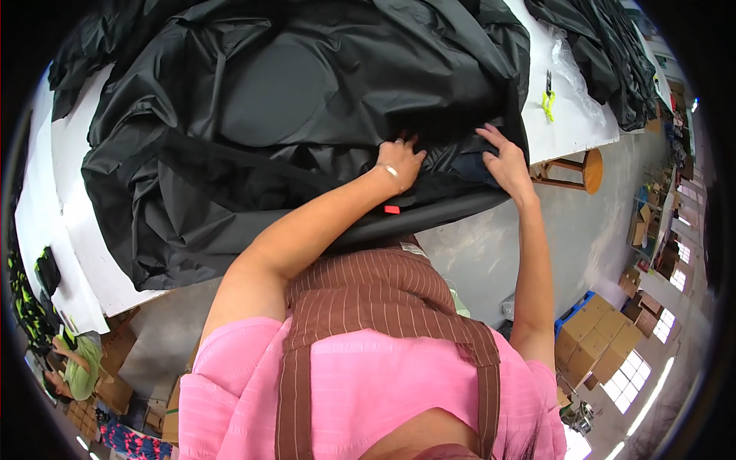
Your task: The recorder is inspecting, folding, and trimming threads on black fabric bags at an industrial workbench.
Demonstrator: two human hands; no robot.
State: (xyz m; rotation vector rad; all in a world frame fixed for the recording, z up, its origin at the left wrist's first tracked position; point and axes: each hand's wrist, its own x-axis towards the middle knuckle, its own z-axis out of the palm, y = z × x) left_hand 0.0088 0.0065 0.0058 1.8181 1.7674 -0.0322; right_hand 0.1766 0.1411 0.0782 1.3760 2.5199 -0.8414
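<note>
A large sheet of glossy black fabric (360,84) lies bunched over the table in front of me, with a round panel (276,92) stitched into it. My left hand (400,162), a light band at its wrist, presses down on the cloth with curled fingers that appear to grip a fold. To its right, my right hand (506,162) rests by the fabric's right edge, thumb and fingers apart. Between them lies a dark navy patch of cloth (473,166). A small red tag (392,209) shows just below my left wrist.
Yellow-handled scissors (548,105) and clear plastic (573,73) lie on the white tabletop (586,132) at right. More black fabric (606,54) is heaped beyond. A wooden stool (591,171) stands at the right, cardboard boxes (598,337) behind. Another person (80,368) is far left.
</note>
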